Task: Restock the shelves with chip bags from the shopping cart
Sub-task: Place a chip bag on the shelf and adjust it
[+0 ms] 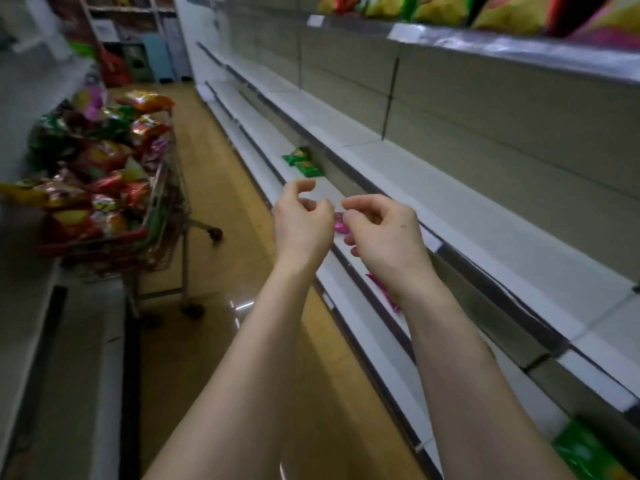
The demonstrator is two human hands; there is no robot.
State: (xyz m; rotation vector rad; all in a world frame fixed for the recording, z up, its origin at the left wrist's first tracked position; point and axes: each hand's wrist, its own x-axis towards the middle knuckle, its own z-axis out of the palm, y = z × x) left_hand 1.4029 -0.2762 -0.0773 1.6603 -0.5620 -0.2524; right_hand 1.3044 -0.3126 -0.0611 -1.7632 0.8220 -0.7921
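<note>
here, left fingers [302, 186] loosely curled, right fingers [360, 203] unclear — pink bag [341, 226] behind, cart [169, 216] beside

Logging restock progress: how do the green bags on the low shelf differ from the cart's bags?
The green bags are few, one colour, lying on the shelf; the cart bags are many, mixed red, yellow, green and pink, heaped high. Both are shiny packets.

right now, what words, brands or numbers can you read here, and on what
No text can be read; the whole frame is blurred.
cart bags: print blurred
green bags: logos blurred
top bags: print blurred
shelf tag: white, nothing legible
</note>
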